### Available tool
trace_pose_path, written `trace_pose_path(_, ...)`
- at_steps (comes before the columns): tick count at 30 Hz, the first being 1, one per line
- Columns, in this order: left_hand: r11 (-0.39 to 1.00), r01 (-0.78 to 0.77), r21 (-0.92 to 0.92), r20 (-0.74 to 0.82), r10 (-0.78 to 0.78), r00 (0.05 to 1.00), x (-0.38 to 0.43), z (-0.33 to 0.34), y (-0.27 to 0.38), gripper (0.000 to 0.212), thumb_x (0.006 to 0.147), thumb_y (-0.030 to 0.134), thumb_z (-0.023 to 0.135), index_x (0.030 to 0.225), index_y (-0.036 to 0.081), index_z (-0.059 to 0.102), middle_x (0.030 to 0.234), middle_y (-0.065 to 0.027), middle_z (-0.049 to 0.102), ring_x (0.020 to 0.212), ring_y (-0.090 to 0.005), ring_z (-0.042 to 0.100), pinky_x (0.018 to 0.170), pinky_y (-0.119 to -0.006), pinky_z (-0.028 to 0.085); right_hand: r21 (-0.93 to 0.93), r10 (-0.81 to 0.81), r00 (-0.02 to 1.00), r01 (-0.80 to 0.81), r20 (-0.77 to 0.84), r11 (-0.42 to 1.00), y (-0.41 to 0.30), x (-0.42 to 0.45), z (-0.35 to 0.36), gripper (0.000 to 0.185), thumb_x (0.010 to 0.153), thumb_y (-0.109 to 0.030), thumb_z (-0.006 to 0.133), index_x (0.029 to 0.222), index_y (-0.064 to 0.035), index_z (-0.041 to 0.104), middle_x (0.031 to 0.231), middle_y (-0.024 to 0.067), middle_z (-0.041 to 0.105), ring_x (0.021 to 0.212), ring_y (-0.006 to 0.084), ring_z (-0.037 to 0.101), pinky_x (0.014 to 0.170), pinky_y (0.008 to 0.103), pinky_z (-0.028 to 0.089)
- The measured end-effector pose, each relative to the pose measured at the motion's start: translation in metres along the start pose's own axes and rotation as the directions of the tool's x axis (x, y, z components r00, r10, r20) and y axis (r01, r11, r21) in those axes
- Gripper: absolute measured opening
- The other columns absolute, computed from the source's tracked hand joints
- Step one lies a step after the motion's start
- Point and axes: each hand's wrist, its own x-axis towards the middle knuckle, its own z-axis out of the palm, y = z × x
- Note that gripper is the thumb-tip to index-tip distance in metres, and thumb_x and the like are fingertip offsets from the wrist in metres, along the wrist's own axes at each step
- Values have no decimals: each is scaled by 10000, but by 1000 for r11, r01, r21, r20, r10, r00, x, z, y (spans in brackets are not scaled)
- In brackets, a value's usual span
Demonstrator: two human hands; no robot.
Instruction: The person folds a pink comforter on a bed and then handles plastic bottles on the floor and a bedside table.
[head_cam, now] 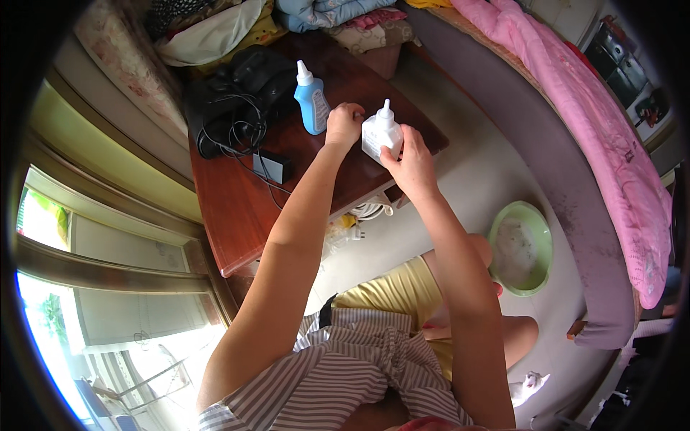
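A white squeeze bottle [377,137] with a pointed nozzle is upright near the far right edge of the dark red wooden table [232,215]. My right hand [414,164] grips its right side, thumb in front and fingers behind. Just left of it, my left hand [345,125] is partly curled above the table; whether it holds something small at the fingertips cannot be told. Beside that hand stands a blue bottle [312,105] with a white pointed cap, and my left hand overlaps or nearly meets its right side.
A black bag [259,81], tangled black cables [240,132] and a small dark box [271,167] lie on the table's left. Folded bedding [323,13] is behind. A green basin [544,248] with sudsy water is on the floor, near a white cat [527,387].
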Motion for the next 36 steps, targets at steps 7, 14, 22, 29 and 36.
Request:
trace_pose_path(7,414,144,-899,136,-48,990,2,-53,51,266,787,-49,501,1051,-23,527,898,-107,585,834,-184,579,761,-295,495,91,-5,1000,7,-19,996,5,-2,-4,455,701,-178,617,1066,24,437,1008,173,503,877,305,539,725,354,464)
trace_pose_path(14,502,137,-854,279,220,935,4,-101,56,311,789,-45,500,1097,-9,491,926,-92,574,885,-181,562,783,-292,473,47,-120,991,118,52,992,-26,4,-24,397,679,-165,590,1016,4,467,906,158,518,775,329,556,662,391,476)
trace_pose_path(22,748,-43,-663,314,330,890,-7,-97,56,271,781,-72,492,1040,-7,536,919,-81,595,891,-150,562,801,-260,451,25,-79,993,77,86,997,-25,2,-16,446,673,-178,617,1058,-2,473,923,151,519,803,311,547,674,370,461)
trace_pose_path(29,482,183,-857,359,304,882,-25,-82,59,507,692,-137,416,1176,12,446,1083,-122,547,1011,-193,519,888,-286,392,94,-30,994,20,102,995,-13,-1,-10,480,694,-129,594,1122,-9,413,1015,170,488,899,336,525,752,385,452)
trace_pose_path(36,573,231,-786,395,178,901,-43,-58,38,620,637,-42,563,1222,13,366,1121,-117,482,1049,-206,462,906,-279,346,209,-245,968,249,-45,946,-35,30,-20,335,795,-72,470,1130,-67,460,1086,149,460,1004,294,471,835,352,395)
